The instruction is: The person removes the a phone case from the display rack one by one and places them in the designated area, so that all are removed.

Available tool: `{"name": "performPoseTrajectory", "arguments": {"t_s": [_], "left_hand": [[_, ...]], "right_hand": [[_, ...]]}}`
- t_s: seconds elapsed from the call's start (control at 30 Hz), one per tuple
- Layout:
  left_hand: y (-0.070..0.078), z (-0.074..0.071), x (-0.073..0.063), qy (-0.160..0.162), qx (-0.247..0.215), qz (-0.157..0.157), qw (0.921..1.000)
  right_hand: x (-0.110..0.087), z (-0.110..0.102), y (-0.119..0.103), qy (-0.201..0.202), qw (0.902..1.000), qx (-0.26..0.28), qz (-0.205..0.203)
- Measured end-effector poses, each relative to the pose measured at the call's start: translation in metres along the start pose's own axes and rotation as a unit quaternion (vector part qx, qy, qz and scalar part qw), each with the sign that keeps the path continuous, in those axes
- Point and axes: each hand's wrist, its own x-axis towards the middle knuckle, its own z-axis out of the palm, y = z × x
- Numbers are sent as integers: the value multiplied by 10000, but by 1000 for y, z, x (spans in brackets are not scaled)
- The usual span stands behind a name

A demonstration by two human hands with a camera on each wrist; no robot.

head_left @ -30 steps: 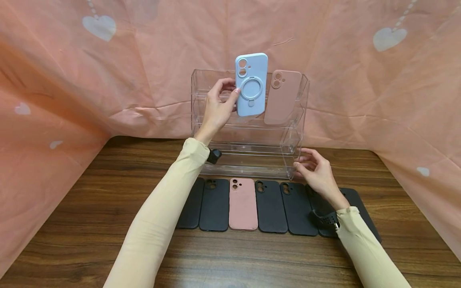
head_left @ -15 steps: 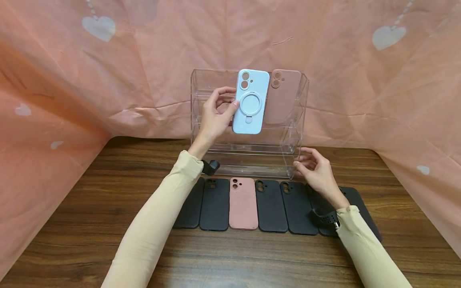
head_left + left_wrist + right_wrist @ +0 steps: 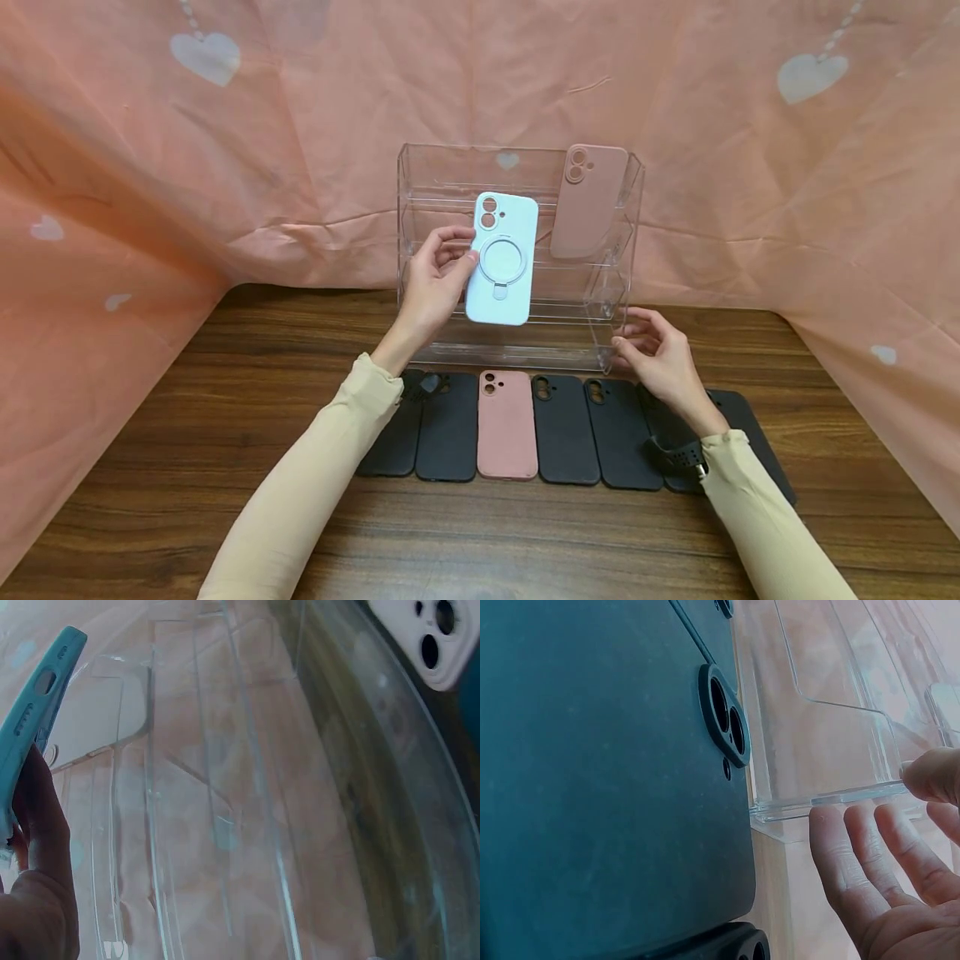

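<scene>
My left hand [image 3: 431, 287] pinches a pale blue phone case [image 3: 517, 221] by its left edge, thumb on the back and fingers behind. The case has a round ring stand and is held upright in front of a clear tiered display rack [image 3: 517, 356]. In the left wrist view the phone case [image 3: 37, 705] shows edge-on, with the transparent shelves beyond it. My right hand [image 3: 660, 358] grips the rack's lower right side panel. In the right wrist view the thumb [image 3: 934, 774] lies on one face of the panel and the fingertips are at the other.
A pink phone case [image 3: 590, 200] leans in the rack's top tier at the right. On the wooden table [image 3: 465, 542], a row of black cases [image 3: 567, 433] with one pink case [image 3: 507, 429] lies before the rack. Pink heart-printed cloth [image 3: 337, 108] hangs behind and beside it.
My left hand has lowered the pale blue case from the rack's top edge towards its middle tiers, shifting slightly left. The right hand stays on the side panel.
</scene>
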Motion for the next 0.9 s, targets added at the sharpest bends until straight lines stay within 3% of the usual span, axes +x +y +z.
{"name": "performPoseTrajectory", "arguments": {"t_s": [0.5, 0.9], "left_hand": [[-6, -20, -24, -6, 125, -264, 9996], [-5, -34, -35, 105, 324, -373, 9987]], "right_hand": [[0, 0, 0, -9, 10000, -77, -38], [0, 0, 0, -6, 9999, -65, -77]]}}
